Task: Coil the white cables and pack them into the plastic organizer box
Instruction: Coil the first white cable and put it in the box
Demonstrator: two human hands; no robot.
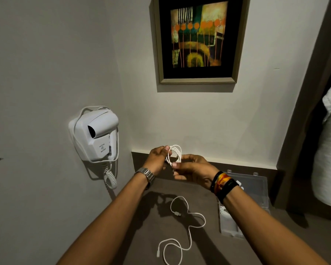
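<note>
Near the front edge of a dark brown table (141, 226), a loose white cable (187, 224) lies uncoiled in wandering loops, with one plug end near the edge and the other end farther in, toward the middle. To its right, along the table's right side, sits a clear plastic box (256, 190) with its lid open; something white lies inside it, partly hidden by the right forearm, too unclear to identify. Two bare forearms reach in from the bottom corners and meet above the far part of the table. The left wrist carries a metal watch (146, 174); the right wrist carries dark and orange bands (223, 183). The left hand (157, 159) is closed around one side of a small coil of white cable (175, 153), held up in the air, off the table. The right hand (193, 169) pinches the coil's lower end between thumb and fingers. Beyond the hands, the table meets a pale wall. On the left wall hangs a white hair dryer (97, 134) with a curly cord. Higher on the back wall hangs a framed picture (198, 39) in dark, orange and yellow colours.
</note>
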